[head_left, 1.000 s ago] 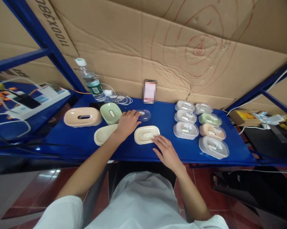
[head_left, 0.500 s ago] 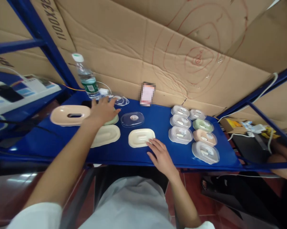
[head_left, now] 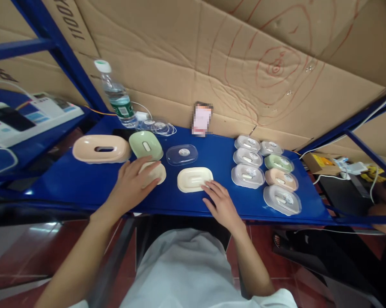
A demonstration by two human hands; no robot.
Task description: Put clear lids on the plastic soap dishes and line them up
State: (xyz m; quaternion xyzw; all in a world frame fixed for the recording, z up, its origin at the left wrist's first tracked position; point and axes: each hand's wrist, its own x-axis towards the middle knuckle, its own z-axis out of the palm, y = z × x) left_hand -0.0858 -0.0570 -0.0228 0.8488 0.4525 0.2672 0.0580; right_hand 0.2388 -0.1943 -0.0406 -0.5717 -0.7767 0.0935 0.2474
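My left hand (head_left: 133, 182) is over a cream oval dish (head_left: 157, 173), fingers apart and partly covering it; whether they touch it I cannot tell. Behind that dish lies a green oval plastic piece (head_left: 146, 145) with a small white-looking slot. A larger peach piece (head_left: 84, 149) with a long slot sits to its left. My right hand (head_left: 223, 205) rests its outstretched fingertips at the right end of another cream dish (head_left: 193, 179), which lies flat with its hollow up. Behind it is a clear lid (head_left: 182, 155) with a round label.
On the table's right side stand several lidded oval boxes (head_left: 247, 175) in two rows. At the back are a water bottle (head_left: 120, 105), a coiled white cable (head_left: 167, 128) and a phone (head_left: 202, 119) leaning on cardboard. Another person's arm (head_left: 384, 214) shows at far right.
My left hand has come back toward me from the green piece to the left cream dish, uncovering the green piece. My right hand stays at its dish. The view has shifted slightly.
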